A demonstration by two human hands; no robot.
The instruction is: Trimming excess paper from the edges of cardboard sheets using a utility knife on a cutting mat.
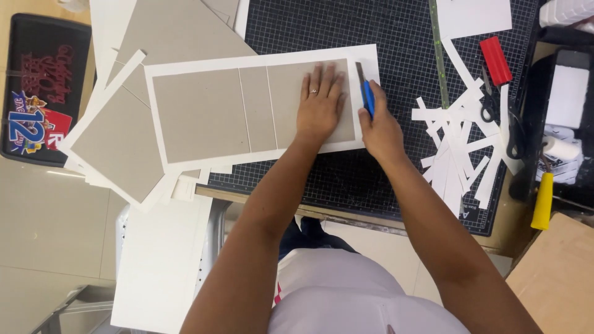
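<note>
Right hand [378, 124] fingers clamped on blue utility knife [366, 94], blade axis 12-to-6, at the grey board's [312, 102] right edge. Left hand [320, 104], fingers slightly spread, lies flat on that board at 9 o'clock from the knife, just beside it. White sheet [204, 64] underneath, on cutting mat [396, 37].

not much in the way of labels around you, honestly. the big one is off to your far left: a black rectangular mat or sign [42, 93] lying flat at the edge of the bench, covered in bright printed graphics in red, blue, yellow and white (lettering plus a small red patch near its lower right corner). over on your far right there's a dark tray [566, 124] with a white rectangular label or card [568, 96] lying on top of it, and below that some printed black-and-white paper [560, 162], partly hidden, too small to make out. no screens anywhere.
</note>
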